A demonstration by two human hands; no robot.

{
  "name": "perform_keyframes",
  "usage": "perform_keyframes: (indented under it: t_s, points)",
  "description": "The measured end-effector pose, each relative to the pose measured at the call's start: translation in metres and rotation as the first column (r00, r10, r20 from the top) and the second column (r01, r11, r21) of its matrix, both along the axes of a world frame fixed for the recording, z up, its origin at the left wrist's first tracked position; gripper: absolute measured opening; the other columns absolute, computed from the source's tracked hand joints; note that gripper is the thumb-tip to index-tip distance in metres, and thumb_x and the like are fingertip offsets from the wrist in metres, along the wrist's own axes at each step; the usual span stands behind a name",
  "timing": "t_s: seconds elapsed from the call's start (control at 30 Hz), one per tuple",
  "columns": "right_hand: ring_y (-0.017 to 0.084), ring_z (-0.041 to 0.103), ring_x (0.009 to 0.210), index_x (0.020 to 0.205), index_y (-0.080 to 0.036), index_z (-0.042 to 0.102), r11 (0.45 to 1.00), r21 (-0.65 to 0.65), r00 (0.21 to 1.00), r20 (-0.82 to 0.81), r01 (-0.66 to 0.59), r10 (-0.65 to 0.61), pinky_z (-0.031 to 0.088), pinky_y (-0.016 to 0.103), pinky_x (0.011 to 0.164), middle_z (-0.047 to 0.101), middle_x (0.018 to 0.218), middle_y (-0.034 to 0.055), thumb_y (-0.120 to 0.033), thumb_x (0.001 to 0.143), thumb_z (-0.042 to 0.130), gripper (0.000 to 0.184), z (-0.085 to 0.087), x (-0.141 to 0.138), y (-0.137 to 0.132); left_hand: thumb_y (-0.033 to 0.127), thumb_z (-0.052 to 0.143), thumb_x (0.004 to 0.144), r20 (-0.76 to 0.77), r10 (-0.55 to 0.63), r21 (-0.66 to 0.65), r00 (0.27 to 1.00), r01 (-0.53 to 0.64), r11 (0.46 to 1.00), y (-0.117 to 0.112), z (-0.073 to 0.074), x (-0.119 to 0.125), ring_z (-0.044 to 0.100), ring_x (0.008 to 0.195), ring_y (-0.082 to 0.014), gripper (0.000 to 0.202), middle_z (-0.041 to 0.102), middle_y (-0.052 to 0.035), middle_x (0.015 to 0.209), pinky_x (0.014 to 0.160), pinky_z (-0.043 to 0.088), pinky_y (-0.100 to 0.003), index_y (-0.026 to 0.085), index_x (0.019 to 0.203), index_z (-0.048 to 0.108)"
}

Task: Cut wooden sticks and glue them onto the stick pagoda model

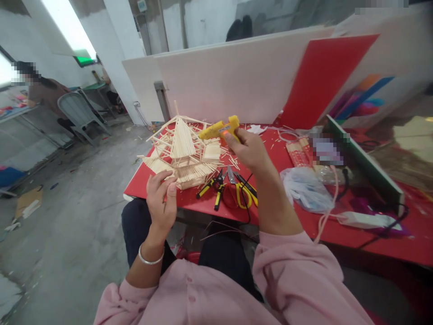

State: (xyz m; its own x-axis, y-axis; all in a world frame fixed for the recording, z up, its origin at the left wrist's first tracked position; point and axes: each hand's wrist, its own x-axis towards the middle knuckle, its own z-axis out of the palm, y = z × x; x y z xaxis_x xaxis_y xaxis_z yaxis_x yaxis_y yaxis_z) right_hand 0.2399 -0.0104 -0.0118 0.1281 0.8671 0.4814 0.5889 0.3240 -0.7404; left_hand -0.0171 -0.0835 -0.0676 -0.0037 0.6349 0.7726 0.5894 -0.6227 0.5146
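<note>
A pavilion-like model of thin wooden sticks (184,140) stands on the red tabletop (135,183), with a sloped roof panel facing me. My right hand (248,146) is wrapped round a yellow hot glue gun (219,128), whose small light glows orange. The gun's nozzle points left, close to the model's upper right side. My left hand (161,198) is at the model's front left edge, fingers loosely bent and apart, thumb up. Nothing shows in it; whether its fingertips touch the sticks I cannot tell.
Yellow-black pliers (216,186), yellow-handled scissors (241,192) and loose sticks lie by the model. A plastic bag (306,189), a white power strip (368,220) and cords lie rightward. White boards (223,81) lean behind. A person sits at far left.
</note>
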Motion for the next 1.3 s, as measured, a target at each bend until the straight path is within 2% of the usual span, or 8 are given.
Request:
perform_keyframes:
  t_s: [0.13,0.4,0.63,0.8,0.97,1.03,1.17,1.3]
  points:
    - [0.01,0.04,0.052,0.085,-0.02,0.065,0.991,0.072,0.993,0.022,0.117,-0.118,0.029,0.027,0.052,0.05,0.058,-0.0028,-0.055,0.092,0.049,0.039,0.005,-0.008,-0.02,0.028,0.049,0.097,-0.003,-0.025,-0.013,1.0,0.025,1.0,0.002,0.0,0.004,0.062,0.111,-0.0225,0.023,0.069,-0.0077,0.114,0.103,0.044,-0.046,0.021,0.101,0.071]
    - [0.015,0.053,0.064,0.103,-0.023,0.071,0.971,0.191,0.932,0.303,0.142,-0.196,0.027,0.028,0.057,0.066,0.075,0.0027,-0.048,0.091,0.054,0.032,0.013,-0.03,-0.022,0.03,0.049,0.098,0.004,-0.034,-0.013,0.999,0.034,0.999,0.003,-0.001,0.005,0.061,0.113,-0.0225,0.024,0.069,-0.0079,0.115,0.103,0.044,-0.047,0.021,0.101,0.071]
    - [0.012,0.046,0.056,0.097,-0.023,0.07,0.972,0.186,0.973,0.15,0.144,-0.173,0.029,0.028,0.054,0.059,0.066,0.0002,-0.055,0.09,0.053,0.037,0.018,-0.024,-0.049,0.03,0.048,0.098,0.023,-0.01,-0.015,1.0,0.01,1.0,0.009,-0.001,0.004,0.062,0.111,-0.0225,0.025,0.069,-0.0087,0.112,0.104,0.043,-0.047,0.021,0.101,0.071]
    - [0.012,0.047,0.058,0.086,-0.022,0.066,0.975,0.199,0.994,0.012,0.103,-0.107,0.032,0.028,0.055,0.057,0.065,-0.0002,-0.058,0.091,0.05,0.04,0.026,-0.04,0.001,0.032,0.047,0.098,0.016,-0.018,-0.012,1.0,0.018,1.0,0.009,0.004,0.008,0.062,0.113,-0.0232,0.027,0.069,-0.0087,0.114,0.105,0.041,-0.048,0.022,0.099,0.071]
    - [0.013,0.052,0.062,0.09,-0.021,0.066,0.992,0.123,0.997,-0.078,0.035,-0.026,0.037,0.027,0.056,0.059,0.069,0.0002,-0.058,0.091,0.05,0.04,0.017,-0.043,0.043,0.031,0.048,0.098,0.035,0.023,0.008,0.999,-0.023,1.0,0.004,0.003,-0.006,0.062,0.11,-0.0228,0.025,0.069,-0.0088,0.114,0.105,0.041,-0.048,0.021,0.1,0.071]
    - [0.012,0.052,0.06,0.085,-0.02,0.065,0.996,0.087,0.994,-0.105,0.004,0.005,0.038,0.026,0.055,0.057,0.065,-0.0006,-0.058,0.09,0.05,0.041,0.011,-0.038,0.032,0.031,0.048,0.098,0.047,0.038,0.006,0.998,-0.038,0.999,0.004,0.002,-0.011,0.063,0.109,-0.0227,0.026,0.069,-0.0089,0.114,0.104,0.042,-0.048,0.021,0.099,0.071]
    - [0.011,0.05,0.055,0.072,-0.021,0.06,0.999,0.025,0.993,-0.112,-0.043,0.045,0.036,0.026,0.052,0.054,0.059,-0.0014,-0.058,0.088,0.054,0.041,-0.002,-0.019,-0.021,0.034,0.047,0.099,0.046,0.049,-0.022,0.998,-0.049,0.999,0.006,-0.003,-0.014,0.063,0.111,-0.0227,0.027,0.069,-0.0086,0.114,0.105,0.042,-0.048,0.022,0.098,0.072]
    - [0.012,0.047,0.054,0.073,-0.02,0.06,0.989,-0.01,0.982,-0.113,0.15,-0.15,0.034,0.026,0.051,0.054,0.059,-0.0013,-0.06,0.086,0.055,0.042,-0.022,-0.004,-0.056,0.033,0.049,0.098,0.042,0.021,-0.046,0.999,-0.02,0.999,0.008,-0.006,-0.008,0.062,0.112,-0.0226,0.026,0.069,-0.0084,0.115,0.103,0.044,-0.047,0.022,0.099,0.071]
